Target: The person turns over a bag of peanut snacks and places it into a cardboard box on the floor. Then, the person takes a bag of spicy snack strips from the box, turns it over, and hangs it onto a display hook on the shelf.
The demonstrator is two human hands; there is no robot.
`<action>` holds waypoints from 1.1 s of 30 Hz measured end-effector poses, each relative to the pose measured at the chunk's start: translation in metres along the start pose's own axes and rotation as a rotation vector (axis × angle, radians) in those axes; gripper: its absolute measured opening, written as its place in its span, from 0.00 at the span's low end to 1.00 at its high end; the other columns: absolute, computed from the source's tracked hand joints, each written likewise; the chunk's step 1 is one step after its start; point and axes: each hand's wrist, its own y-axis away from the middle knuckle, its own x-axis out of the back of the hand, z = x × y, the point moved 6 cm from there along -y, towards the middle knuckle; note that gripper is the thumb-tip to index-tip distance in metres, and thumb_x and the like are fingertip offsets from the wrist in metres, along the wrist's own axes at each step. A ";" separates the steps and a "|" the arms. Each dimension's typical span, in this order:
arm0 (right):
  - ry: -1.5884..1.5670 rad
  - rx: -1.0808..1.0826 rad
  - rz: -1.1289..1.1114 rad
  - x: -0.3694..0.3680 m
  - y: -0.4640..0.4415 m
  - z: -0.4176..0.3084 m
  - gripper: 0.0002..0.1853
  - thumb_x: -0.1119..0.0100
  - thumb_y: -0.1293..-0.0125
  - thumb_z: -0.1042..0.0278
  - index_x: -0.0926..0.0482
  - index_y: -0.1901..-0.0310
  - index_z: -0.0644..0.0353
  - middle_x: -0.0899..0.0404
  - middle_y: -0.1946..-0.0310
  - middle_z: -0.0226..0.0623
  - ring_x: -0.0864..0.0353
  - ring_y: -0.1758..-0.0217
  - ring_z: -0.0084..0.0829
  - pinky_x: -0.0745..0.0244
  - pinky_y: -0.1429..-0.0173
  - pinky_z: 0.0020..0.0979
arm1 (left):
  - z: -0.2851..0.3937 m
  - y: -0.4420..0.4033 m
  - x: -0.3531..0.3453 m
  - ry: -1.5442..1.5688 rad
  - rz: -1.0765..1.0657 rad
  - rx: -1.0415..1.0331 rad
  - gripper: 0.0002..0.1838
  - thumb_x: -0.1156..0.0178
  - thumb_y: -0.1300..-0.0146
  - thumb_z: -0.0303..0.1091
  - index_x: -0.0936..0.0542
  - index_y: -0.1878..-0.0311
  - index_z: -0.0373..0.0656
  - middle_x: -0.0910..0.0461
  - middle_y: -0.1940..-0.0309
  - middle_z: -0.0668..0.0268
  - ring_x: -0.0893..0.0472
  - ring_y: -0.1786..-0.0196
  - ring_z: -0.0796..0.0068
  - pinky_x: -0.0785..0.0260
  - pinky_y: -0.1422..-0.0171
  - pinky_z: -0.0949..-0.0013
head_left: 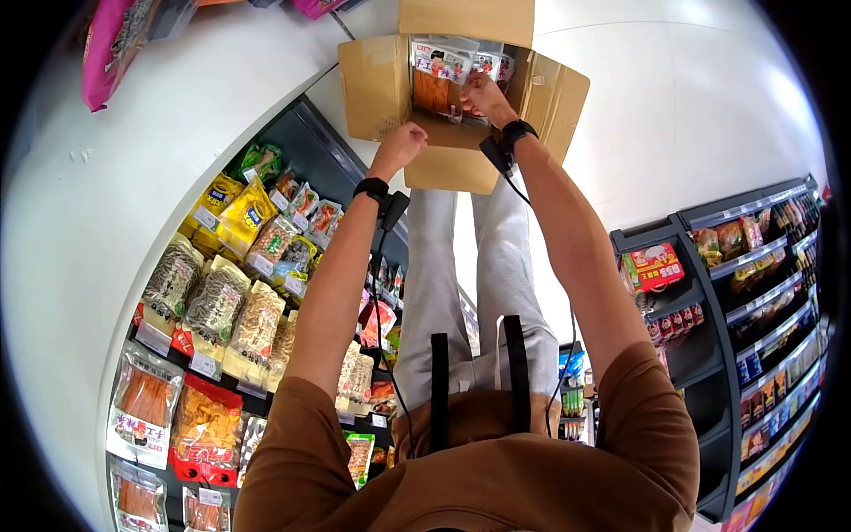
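An open cardboard box [377, 84] stands on the floor with its flaps folded out. Inside it are clear snack packs, one a reddish-brown pack [438, 78] with a white printed label. Over the right part of the box, my right hand [486, 99] has its fingers curled at the edge of the packs; what they grip, if anything, is too small to tell. My left hand [402, 146] is by the box's near left corner, fingers curled in, their tips partly hidden. Both wrists wear black bands with cables.
Hanging snack bags fill a dark shelf rack [332, 133] along the left. At the right stand more dark shelves [709, 266] with packaged goods. A pink bag [115, 58] lies at the upper left. My legs are directly below the box.
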 end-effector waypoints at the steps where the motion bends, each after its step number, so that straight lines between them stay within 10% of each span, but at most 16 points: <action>1: -0.002 0.037 0.002 0.000 -0.002 0.001 0.18 0.48 0.34 0.69 0.35 0.44 0.62 0.22 0.68 0.33 0.22 0.73 0.23 0.31 0.75 0.24 | -0.005 -0.001 -0.003 0.001 0.001 0.001 0.11 0.49 0.33 0.33 0.23 0.58 0.36 0.17 0.68 0.60 0.16 0.65 0.69 0.26 0.59 0.68; 10: 0.368 -0.048 0.409 0.011 -0.038 0.009 0.23 0.42 0.37 0.51 0.28 0.49 0.61 0.18 0.58 0.51 0.17 0.56 0.48 0.24 0.52 0.41 | 0.018 0.004 -0.005 0.257 0.213 -0.050 0.22 0.45 0.33 0.32 0.32 0.37 0.39 0.18 0.57 0.58 0.15 0.66 0.67 0.25 0.59 0.68; 14: 0.177 0.066 0.165 -0.004 -0.049 0.014 0.25 0.40 0.38 0.49 0.28 0.48 0.60 0.18 0.56 0.51 0.18 0.53 0.48 0.24 0.51 0.42 | 0.028 0.005 -0.005 0.183 0.249 -0.119 0.23 0.46 0.33 0.32 0.33 0.36 0.38 0.18 0.56 0.59 0.15 0.66 0.68 0.26 0.58 0.68; 23: 0.396 -0.024 0.594 0.019 -0.017 -0.014 0.24 0.35 0.43 0.46 0.21 0.56 0.59 0.17 0.60 0.48 0.17 0.53 0.46 0.22 0.51 0.41 | 0.007 0.007 -0.005 0.098 0.158 -0.009 0.22 0.46 0.31 0.34 0.33 0.36 0.39 0.20 0.51 0.59 0.15 0.63 0.68 0.26 0.56 0.69; 33: 0.195 0.195 0.111 -0.009 -0.023 0.006 0.14 0.36 0.39 0.58 0.20 0.64 0.63 0.20 0.78 0.36 0.21 0.76 0.27 0.27 0.68 0.31 | -0.019 0.008 -0.013 0.073 0.205 -0.020 0.21 0.45 0.35 0.38 0.29 0.41 0.38 0.17 0.57 0.55 0.16 0.58 0.59 0.27 0.51 0.62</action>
